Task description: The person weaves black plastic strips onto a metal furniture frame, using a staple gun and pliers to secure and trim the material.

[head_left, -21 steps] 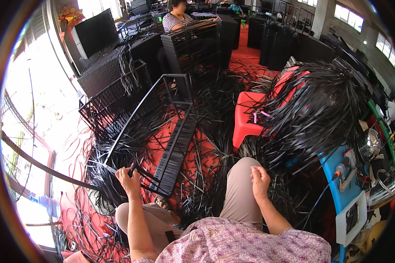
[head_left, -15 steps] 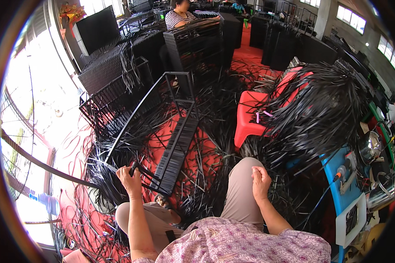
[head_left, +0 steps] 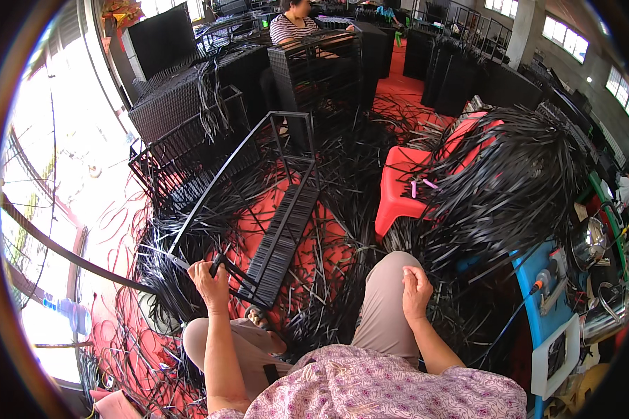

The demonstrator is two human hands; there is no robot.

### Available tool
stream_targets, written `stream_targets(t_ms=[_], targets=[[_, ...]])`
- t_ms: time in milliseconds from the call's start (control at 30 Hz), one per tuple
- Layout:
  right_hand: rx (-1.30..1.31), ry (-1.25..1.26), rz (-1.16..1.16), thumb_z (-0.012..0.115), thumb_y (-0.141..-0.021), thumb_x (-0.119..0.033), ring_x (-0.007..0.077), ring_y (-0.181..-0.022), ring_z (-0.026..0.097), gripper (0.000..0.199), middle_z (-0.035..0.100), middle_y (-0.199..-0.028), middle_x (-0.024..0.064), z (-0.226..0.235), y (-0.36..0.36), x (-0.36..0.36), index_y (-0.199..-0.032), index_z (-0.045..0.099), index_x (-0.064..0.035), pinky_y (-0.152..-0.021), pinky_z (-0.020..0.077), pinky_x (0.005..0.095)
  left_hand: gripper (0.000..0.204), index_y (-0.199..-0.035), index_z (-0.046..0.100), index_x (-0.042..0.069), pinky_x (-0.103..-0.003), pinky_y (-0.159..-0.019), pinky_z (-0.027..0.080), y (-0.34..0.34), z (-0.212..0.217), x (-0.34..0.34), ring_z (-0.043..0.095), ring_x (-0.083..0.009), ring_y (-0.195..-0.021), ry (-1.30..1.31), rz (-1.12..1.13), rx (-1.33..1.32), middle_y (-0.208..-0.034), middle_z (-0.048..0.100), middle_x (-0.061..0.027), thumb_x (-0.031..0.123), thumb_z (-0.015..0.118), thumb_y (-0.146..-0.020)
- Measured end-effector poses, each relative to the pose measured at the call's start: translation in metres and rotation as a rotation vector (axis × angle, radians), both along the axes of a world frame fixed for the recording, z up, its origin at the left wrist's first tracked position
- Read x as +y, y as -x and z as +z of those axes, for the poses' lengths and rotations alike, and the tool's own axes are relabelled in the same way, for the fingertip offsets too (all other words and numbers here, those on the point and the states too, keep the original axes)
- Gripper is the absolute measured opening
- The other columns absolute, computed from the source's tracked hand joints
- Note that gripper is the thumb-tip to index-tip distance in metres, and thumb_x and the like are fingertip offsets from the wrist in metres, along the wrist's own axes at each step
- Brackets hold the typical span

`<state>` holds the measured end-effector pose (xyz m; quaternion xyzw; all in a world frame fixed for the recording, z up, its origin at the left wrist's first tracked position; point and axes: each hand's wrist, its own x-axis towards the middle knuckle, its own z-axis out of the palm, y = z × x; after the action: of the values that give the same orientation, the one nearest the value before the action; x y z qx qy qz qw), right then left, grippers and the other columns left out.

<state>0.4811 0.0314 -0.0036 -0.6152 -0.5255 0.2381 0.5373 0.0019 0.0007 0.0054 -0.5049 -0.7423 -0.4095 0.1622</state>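
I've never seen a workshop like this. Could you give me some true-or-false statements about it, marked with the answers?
1. The left hand is at the near end of the black frame. True.
2. The right hand is on the red chair. False: it is by the right knee.
3. Black strips hang over the red chair. True.
4. The blue table stands on the left. False: it is on the right.
5. Someone in a striped top is in the background. True.

You wear a shirt [head_left: 384, 387], pale with purple print; trousers [head_left: 383, 300], plain beige. You face a frame [head_left: 281, 237], black; a chair [head_left: 398, 187], red; strips [head_left: 507, 181], black.
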Motion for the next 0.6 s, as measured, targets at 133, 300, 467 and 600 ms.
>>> stream_targets(t_ms=[133, 300, 467, 600], targets=[[-0.017, 0.004, -0.007, 0.060, -0.099, -0.020, 0.0188, -0.071, 0.066, 0.022, 0.071, -0.085, 0.0099, 0.001, 0.001, 0.000, -0.100, 0.071, -0.0005, -0.069, 0.0522, 0.0326, 0.022, -0.090, 0.059, -0.001, -0.045, -0.098, 0.042, -0.001, 0.001, 0.000, 0.053, -0.0368, -0.106, -0.005, -0.010, 0.003, -0.098, 0.061, -0.0177, 0.013, 0.073, -0.079], [-0.032, 0.004, -0.005, 0.060, -0.099, -0.019, 0.0197, -0.072, 0.066, 0.021, 0.072, -0.086, 0.0107, -0.001, 0.000, -0.001, -0.100, 0.070, -0.0003, -0.069, 0.0522, 0.0331, 0.022, -0.090, 0.060, -0.002, -0.045, -0.098, 0.043, -0.003, 0.003, -0.002, 0.053, -0.0371, -0.107, -0.010, -0.019, 0.007, -0.098, 0.061, -0.0182, 0.012, 0.073, -0.079], [-0.044, 0.003, -0.002, 0.060, -0.099, -0.019, 0.0230, -0.074, 0.067, 0.022, 0.072, -0.088, 0.0123, -0.003, -0.001, -0.001, -0.099, 0.070, -0.0005, -0.070, 0.0526, 0.0345, 0.023, -0.090, 0.060, -0.002, -0.046, -0.098, 0.043, -0.005, 0.004, -0.002, 0.053, -0.0369, -0.107, -0.006, -0.019, -0.012, -0.099, 0.061, -0.0180, 0.013, 0.074, -0.078], [-0.119, -0.016, -0.007, 0.060, -0.099, -0.020, 0.0267, -0.076, 0.068, 0.022, 0.072, -0.089, 0.0135, -0.006, -0.002, 0.001, -0.099, 0.071, -0.0008, -0.072, 0.0529, 0.0361, 0.022, -0.089, 0.060, -0.001, -0.046, -0.098, 0.043, -0.005, 0.002, -0.007, 0.053, -0.0367, -0.107, -0.009, -0.017, 0.005, -0.099, 0.061, -0.0175, 0.012, 0.074, -0.078]])
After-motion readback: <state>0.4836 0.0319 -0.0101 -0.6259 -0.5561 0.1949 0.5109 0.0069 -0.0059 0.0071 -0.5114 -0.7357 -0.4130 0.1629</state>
